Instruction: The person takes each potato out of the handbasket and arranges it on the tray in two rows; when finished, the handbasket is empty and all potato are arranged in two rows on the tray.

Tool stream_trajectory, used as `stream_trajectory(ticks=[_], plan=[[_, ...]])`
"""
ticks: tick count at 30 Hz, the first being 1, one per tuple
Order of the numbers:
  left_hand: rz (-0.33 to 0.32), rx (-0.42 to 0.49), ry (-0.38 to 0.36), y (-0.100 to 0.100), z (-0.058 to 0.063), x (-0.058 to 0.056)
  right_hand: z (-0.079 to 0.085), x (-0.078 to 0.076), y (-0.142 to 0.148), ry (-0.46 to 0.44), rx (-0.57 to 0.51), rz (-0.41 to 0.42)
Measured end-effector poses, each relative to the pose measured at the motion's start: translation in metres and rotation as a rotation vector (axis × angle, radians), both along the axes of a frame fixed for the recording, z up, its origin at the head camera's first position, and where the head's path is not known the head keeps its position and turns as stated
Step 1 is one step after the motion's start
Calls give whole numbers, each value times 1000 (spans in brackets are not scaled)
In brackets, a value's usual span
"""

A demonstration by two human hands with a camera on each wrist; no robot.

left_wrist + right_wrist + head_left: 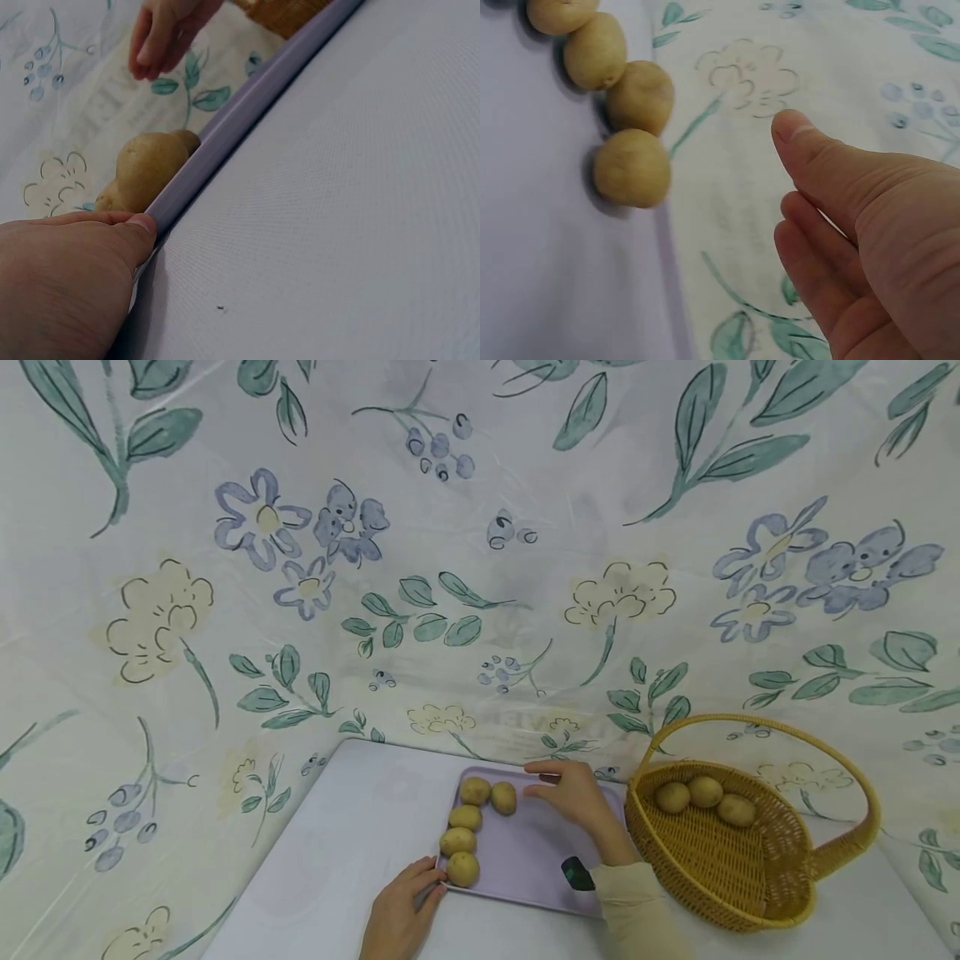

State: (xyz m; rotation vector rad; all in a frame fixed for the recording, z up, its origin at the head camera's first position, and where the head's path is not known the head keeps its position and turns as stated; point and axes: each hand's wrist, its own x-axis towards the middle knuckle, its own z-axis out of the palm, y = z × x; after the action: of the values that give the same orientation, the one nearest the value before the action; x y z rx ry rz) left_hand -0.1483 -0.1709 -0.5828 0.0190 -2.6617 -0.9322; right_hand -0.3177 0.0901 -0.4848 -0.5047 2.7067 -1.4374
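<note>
A shallow lilac tray [528, 860] lies on the white table. Several potatoes [465, 817] form a column along its left side, and one more potato [503, 797] sits beside the far end of that column. My left hand [401, 906] holds the tray's near left corner, thumb and finger at the rim [214, 142]. Over the far part of the tray is my right hand [570, 793], thumb and fingers spread apart with nothing between them. In the right wrist view, this hand [870, 232] is apart from the potatoes [634, 169].
To the right of the tray stands a wicker basket [720, 902] with a tall arched handle [780, 727]. Three potatoes [705, 792] lie at its far end. A floral cloth [450, 693] hangs behind the table [315, 860].
</note>
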Motion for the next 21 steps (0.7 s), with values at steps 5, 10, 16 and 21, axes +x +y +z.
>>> stream_trajectory(ticks=[5,10,16,21], plan=[[-1,1,-3,0,-1,0,13,6,22,-24,-5,54],[-6,1,-2,0,-1,0,25,15,48,-31,11,61],[-3,1,-6,0,-2,-2,34,25,84,-38,-3,48],[-5,4,-15,0,-1,-1,41,35,116,-71,17,-13]])
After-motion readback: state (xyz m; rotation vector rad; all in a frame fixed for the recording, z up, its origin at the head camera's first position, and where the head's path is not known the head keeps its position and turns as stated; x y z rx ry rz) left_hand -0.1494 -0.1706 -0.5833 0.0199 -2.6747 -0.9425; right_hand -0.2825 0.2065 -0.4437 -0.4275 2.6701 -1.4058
